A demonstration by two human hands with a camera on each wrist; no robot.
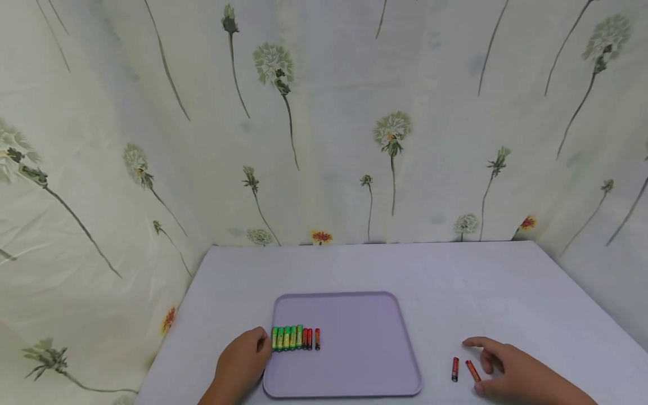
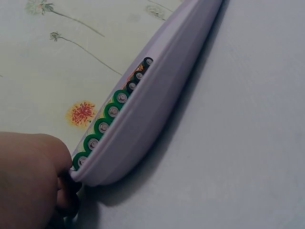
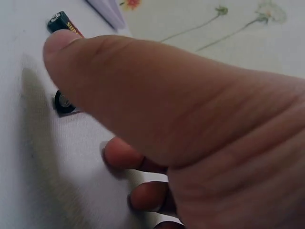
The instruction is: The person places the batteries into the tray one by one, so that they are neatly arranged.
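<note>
My left hand (image 1: 242, 360) is at the left rim of the lilac tray (image 1: 364, 371), its curled fingers gripping the edge. Beside it on the tray, several green-and-yellow batteries (image 1: 286, 338) stand side by side in a row. Three slimmer red batteries (image 1: 317, 339) continue that row, the last one set slightly apart. On the table right of the tray lie two red batteries, one nearly straight (image 1: 455, 369) and one slanted (image 1: 473, 370). My right hand (image 1: 516, 371) is over the slanted one, index finger extended, thumb near its lower end. The right wrist view shows the thumb partly covering the batteries.
A white cloth covers the table (image 1: 243, 270). Behind it and at both sides hangs a pale curtain (image 1: 324, 140) printed with dandelions. The tray's raised rim stands between its row and the loose batteries.
</note>
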